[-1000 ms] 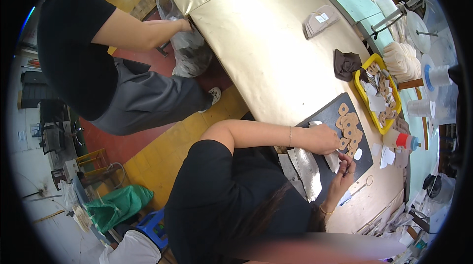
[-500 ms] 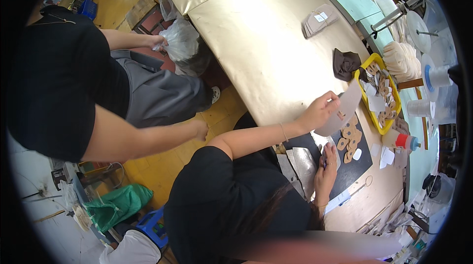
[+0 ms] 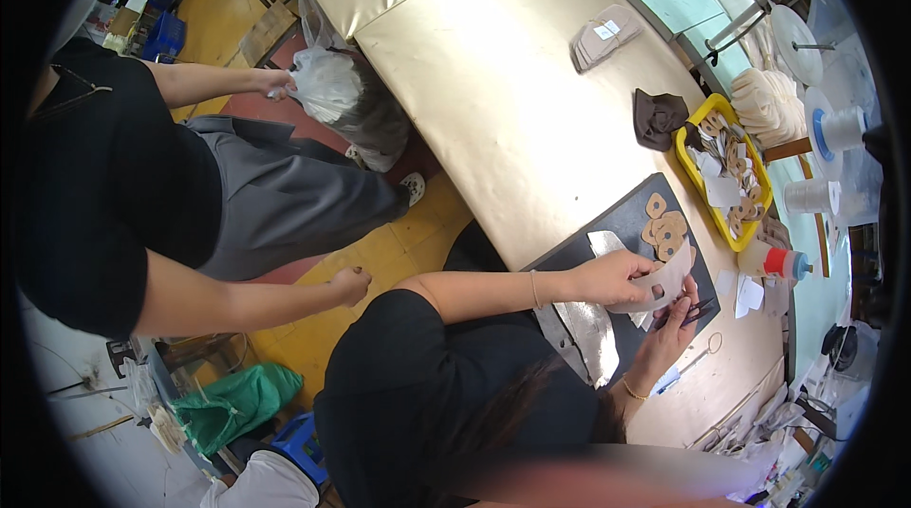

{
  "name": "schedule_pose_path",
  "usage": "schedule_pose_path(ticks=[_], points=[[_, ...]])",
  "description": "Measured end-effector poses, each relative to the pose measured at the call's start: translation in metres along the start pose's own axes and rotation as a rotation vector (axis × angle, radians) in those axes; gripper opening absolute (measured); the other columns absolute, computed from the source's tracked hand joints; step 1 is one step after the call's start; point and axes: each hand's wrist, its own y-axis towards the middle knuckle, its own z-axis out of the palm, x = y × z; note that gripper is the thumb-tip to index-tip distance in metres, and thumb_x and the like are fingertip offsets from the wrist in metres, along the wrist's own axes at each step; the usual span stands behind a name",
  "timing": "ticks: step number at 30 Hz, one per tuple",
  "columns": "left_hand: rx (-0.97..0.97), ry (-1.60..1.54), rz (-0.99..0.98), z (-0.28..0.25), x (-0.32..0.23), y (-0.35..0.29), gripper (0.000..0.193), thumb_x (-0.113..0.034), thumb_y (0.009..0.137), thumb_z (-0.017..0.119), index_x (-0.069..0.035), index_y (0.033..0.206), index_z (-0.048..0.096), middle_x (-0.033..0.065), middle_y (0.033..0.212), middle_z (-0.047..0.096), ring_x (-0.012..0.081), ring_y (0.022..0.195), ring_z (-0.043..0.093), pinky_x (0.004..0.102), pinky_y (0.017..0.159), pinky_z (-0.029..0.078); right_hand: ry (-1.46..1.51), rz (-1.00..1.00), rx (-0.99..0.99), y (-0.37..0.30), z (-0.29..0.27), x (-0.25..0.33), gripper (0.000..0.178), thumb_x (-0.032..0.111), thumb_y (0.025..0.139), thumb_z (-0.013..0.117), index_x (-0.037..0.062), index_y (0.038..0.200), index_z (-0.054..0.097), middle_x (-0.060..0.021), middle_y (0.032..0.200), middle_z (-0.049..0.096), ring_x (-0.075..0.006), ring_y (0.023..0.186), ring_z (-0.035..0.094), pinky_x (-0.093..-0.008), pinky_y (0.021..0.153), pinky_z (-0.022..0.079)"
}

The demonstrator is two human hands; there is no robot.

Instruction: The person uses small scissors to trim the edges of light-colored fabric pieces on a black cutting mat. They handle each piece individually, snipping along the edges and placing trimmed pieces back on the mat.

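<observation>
My left hand [image 3: 617, 278] is closed on a pale taupe sheet piece [image 3: 670, 282] with a small cut-out near its middle. Close beside it, my right hand [image 3: 667, 330] has its fingers wrapped round a small dark scissors-like tool [image 3: 699, 310], and its fingertips meet the edge of the sheet piece. Both hands are over a black mat [image 3: 634, 209]. Several tan pieces with holes [image 3: 655, 205] lie on the mat just beyond them. Crinkled silvery pieces [image 3: 590, 342] rest beneath my left forearm, partly hidden by it.
A yellow basket [image 3: 685, 163] of cut pieces stands at the right, next to a folded dark cloth [image 3: 659, 119] and a bottle with a red band [image 3: 776, 262]. A taupe bundle [image 3: 604, 38] lies farther off. At left, a co-worker [image 3: 123, 185] grips a plastic bag [image 3: 327, 86].
My left hand has lowered the sheet piece from upright toward the mat. My right hand has moved up and right to meet it, bringing the dark tool. The co-worker's bag has shifted slightly.
</observation>
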Motion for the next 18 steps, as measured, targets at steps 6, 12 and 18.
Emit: schedule_pose_path(ticks=[6, 12, 18], points=[[0.013, 0.130, -0.039, 0.003, -0.007, -0.001, 0.027, -0.022, 0.090, 0.065, 0.004, 0.098, 0.064, 0.0075, 0.085, 0.066, 0.0090, 0.083, 0.059, 0.0266, 0.073, 0.048, -0.104, -0.021, 0.022, 0.001, -0.008, 0.003, 0.038, 0.022, 0.101, 0.054, -0.0011, 0.131, 0.051, -0.0003, 0.098, 0.057, -0.0025, 0.069, 0.040, -0.0164, 0.056, 0.030], [-0.058, 0.066, -0.019, 0.002, -0.008, 0.003, 0.025, -0.017, 0.090, 0.063, 0.004, 0.102, 0.064, 0.0062, 0.085, 0.066, 0.0086, 0.081, 0.060, 0.0256, 0.074, 0.048, -0.015, -0.125, 0.033, -0.003, -0.017, -0.003, 0.040, 0.023, 0.098, 0.060, -0.0005, 0.128, 0.049, -0.0023, 0.102, 0.054, -0.0038, 0.074, 0.043, -0.0167, 0.062, 0.034], [-0.022, 0.078, -0.026, -0.005, -0.010, 0.005, 0.036, -0.009, 0.088, 0.059, 0.005, 0.121, 0.054, 0.0107, 0.097, 0.069, 0.0093, 0.089, 0.062, 0.0263, 0.079, 0.050, -0.283, -0.168, 0.090, -0.005, -0.023, -0.009, 0.027, 0.015, 0.091, 0.068, 0.0000, 0.112, 0.058, -0.0023, 0.099, 0.056, -0.0095, 0.083, 0.051, -0.0216, 0.075, 0.041]])
